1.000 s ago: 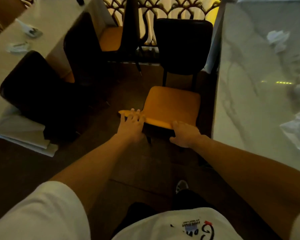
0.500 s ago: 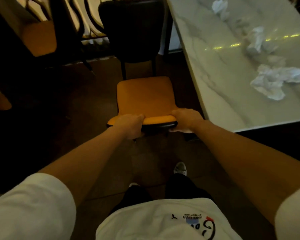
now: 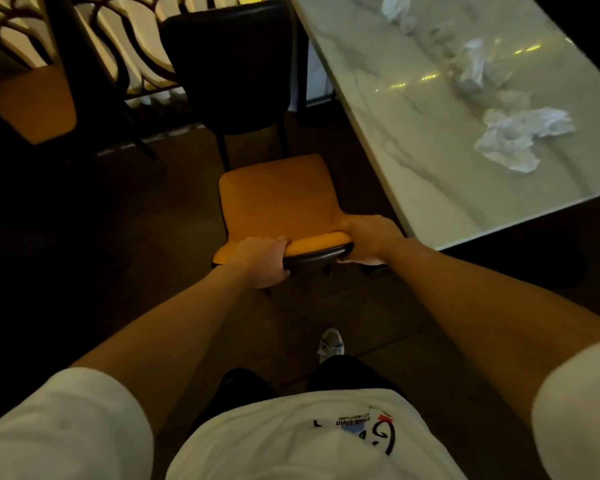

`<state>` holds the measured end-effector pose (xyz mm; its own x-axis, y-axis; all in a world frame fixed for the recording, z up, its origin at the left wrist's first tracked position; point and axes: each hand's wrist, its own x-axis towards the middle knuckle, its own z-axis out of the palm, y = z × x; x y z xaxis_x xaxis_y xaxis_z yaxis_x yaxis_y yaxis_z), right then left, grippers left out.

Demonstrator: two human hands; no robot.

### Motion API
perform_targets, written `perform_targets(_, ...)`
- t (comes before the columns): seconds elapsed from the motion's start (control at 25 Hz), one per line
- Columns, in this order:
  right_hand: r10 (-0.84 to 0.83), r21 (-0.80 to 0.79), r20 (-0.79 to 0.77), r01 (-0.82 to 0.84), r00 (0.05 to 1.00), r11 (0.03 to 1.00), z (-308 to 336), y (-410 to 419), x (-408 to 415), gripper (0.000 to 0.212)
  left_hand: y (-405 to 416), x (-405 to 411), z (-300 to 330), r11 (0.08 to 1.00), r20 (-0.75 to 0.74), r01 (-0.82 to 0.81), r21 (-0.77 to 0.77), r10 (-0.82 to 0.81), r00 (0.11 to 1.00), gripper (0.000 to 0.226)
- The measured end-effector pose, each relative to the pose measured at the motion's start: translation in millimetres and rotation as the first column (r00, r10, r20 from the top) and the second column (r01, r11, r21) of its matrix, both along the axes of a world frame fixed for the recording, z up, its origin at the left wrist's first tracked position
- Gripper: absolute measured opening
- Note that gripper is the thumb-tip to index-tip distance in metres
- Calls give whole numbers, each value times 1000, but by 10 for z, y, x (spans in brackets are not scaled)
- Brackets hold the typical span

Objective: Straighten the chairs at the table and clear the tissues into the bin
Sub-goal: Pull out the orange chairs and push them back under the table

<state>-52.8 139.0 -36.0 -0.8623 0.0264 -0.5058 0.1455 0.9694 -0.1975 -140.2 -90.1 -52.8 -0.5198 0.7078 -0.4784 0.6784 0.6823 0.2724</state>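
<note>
My left hand (image 3: 261,260) has its fingers (image 3: 282,242) curled tight over the front edge of the chair (image 3: 278,199), gripping the left corner of the orange seat. My right hand (image 3: 369,237) clamps the right corner the same way, thumb on top, fingers tucked under the rim. The seat stretches straight away from my knuckles, its dark backrest upright at the far end. The chair stands beside the marble worktop (image 3: 388,109), its right side close along the worktop's edge. Out on that worktop, well away from my right hand, lie the crumpled tissues (image 3: 513,136), the biggest wad nearest, smaller ones farther along. Off to my left, another chair (image 3: 35,105) with an orange seat sits in the gloom.
</note>
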Motion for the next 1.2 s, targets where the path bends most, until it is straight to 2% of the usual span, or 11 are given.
perform_targets(0.12, -64, -9, 4, 64, 998, 998, -22, -192, 68, 42, -164, -77, -13, 998, 38, 64, 14, -64, 997, 45)
perform_targets(0.32, -183, -12, -28, 183, 983, 983, -126, -849, 232, 48, -722, -233, -4, 969, -1, 241, 50, -241, 970, 39)
perform_targets(0.52, -264, -25, -44, 263, 964, 965, -222, -1377, 263, 48, -1122, -452, -14, 926, -30, 377, 4, -377, 926, 33)
perform_targets(0.8, -284, -20, -40, 283, 958, 959, -174, -1743, -4, 32, -1333, -913, 58, 887, -62, 455, -78, -460, 886, 29)
perform_targets(0.96, -328, 26, -23, 329, 944, 944, -162, -1993, -215, 35, -1458, -1219, 78, 856, -81, 509, -94, -516, 853, 33)
perform_targets(1.2, -502, -29, 25, 502, 865, 864, -138, -2368, -435, 41, -1609, -1676, 24, 778, -50, 625, -56, -628, 777, 32)
